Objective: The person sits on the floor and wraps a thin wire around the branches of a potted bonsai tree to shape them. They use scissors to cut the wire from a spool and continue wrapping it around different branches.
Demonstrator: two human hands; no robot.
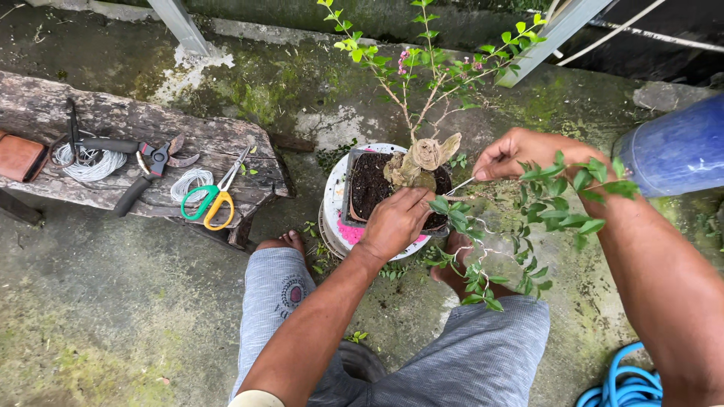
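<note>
Your left hand [396,222] clamps the lower branch [452,215]; your right hand [513,154] pinches wire [460,185] there — wiring just begun, upper branches [422,75] bare.

Over on my left sits a weathered wooden bench [143,143], and on it lie scissors [215,197] with one green and one yellow handle, just beside a small coil of white wire [190,181]. Black pliers [148,167] rest next to a bigger wire coil [92,162], with a brown pouch [20,157] at the end. A blue barrel [677,147] stands at right, a blue hose [626,384] curls below.
</note>
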